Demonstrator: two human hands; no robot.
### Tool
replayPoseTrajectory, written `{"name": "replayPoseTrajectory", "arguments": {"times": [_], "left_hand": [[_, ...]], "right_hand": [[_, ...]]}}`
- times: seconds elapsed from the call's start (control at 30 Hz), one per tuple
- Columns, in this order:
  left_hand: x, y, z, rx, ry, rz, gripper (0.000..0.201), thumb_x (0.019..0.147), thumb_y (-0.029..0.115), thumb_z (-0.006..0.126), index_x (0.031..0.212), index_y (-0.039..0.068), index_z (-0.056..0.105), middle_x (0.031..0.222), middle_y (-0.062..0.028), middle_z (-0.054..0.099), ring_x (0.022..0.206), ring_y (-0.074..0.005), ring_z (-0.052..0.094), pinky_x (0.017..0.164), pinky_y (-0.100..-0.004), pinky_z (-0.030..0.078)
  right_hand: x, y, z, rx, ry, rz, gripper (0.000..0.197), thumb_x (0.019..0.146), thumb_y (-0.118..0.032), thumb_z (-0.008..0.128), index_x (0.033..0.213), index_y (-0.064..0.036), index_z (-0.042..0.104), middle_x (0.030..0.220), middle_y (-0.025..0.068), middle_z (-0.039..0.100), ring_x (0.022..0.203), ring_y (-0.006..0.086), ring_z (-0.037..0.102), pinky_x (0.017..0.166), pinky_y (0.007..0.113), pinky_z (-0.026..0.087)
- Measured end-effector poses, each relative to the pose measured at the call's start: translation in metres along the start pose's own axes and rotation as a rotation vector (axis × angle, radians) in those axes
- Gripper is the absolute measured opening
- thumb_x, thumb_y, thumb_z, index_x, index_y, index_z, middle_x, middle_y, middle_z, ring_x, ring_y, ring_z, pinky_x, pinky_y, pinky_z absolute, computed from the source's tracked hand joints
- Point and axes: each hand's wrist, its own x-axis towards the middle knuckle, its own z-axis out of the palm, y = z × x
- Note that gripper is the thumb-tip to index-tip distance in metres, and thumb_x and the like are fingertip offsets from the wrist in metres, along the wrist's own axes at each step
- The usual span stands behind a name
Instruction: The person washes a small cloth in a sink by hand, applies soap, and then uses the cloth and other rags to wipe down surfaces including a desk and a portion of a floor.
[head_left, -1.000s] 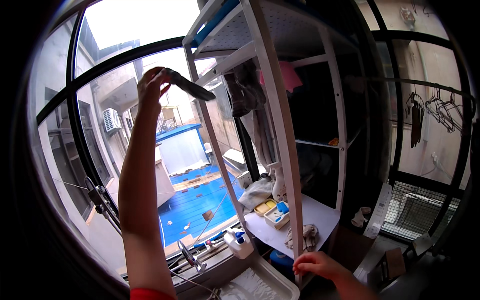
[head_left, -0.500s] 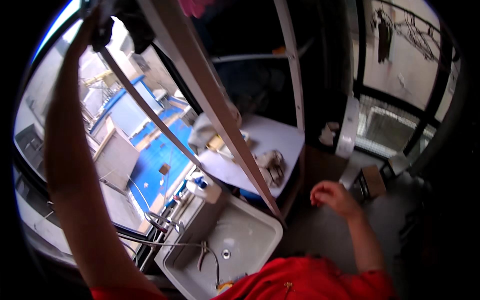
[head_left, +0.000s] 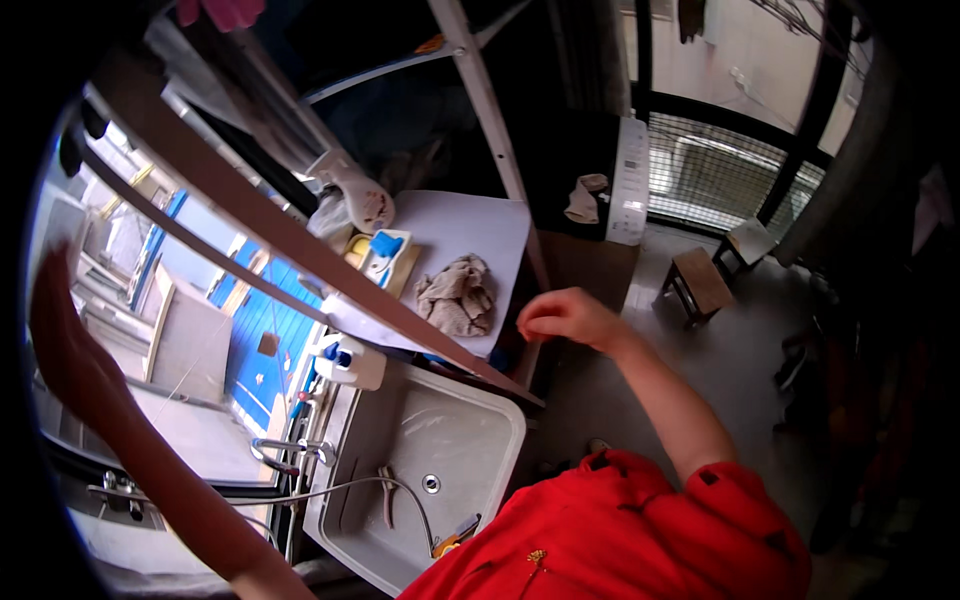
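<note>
My left hand (head_left: 68, 340) is raised at the far left in front of the window. It is blurred, so its fingers cannot be made out, and no object shows in it. In the middle, my right hand (head_left: 572, 318) hangs in the air with its fingers curled in and nothing visible in them. It is nearest to a crumpled beige cloth (head_left: 458, 296) on a white tabletop (head_left: 445, 215), without touching it. Below lies a grey sink (head_left: 420, 425). Pliers (head_left: 387, 497) rest inside, along with a yellow-and-dark item (head_left: 450, 545) partly hidden by my red shirt.
A pale post (head_left: 300, 245) slants across the window side. Beside the sink stand a metal faucet (head_left: 320, 452) and a white jug (head_left: 355, 368) with a blue cap. A thin hose (head_left: 340, 487) runs into the basin. Small stools (head_left: 697, 280) stand on the floor at right.
My left hand has come down from the top of the window frame toward the left edge. The view has shifted to the right, and my right hand stays curled.
</note>
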Motion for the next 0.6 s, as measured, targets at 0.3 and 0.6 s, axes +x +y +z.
{"name": "replayPoseTrajectory", "arguments": {"times": [0.3, 0.6], "left_hand": [[-0.187, 0.169, 0.040, -0.660, 0.041, -0.956, 0.011, 0.083, 0.000, 0.045, 0.088, -0.002, 0.055, 0.082, -0.0109, 0.058, 0.077, -0.0176, 0.057, 0.090, -0.0375, 0.043], [-0.219, 0.221, 0.035, -0.641, -0.015, -1.233, 0.008, 0.086, 0.002, 0.049, 0.091, -0.001, 0.055, 0.078, -0.0086, 0.057, 0.068, -0.0170, 0.058, 0.083, -0.0348, 0.046]], "right_hand": [[0.126, 0.031, 0.050, -1.045, 0.242, -0.281, 0.073, 0.062, -0.036, 0.072, 0.127, -0.0226, 0.044, 0.140, 0.0111, 0.024, 0.125, 0.0420, 0.022, 0.097, 0.057, 0.025], [0.150, 0.056, 0.067, -1.237, 0.010, -0.372, 0.053, 0.059, -0.022, 0.069, 0.110, -0.0253, 0.056, 0.124, 0.0063, 0.040, 0.115, 0.0348, 0.035, 0.094, 0.053, 0.032]]}}
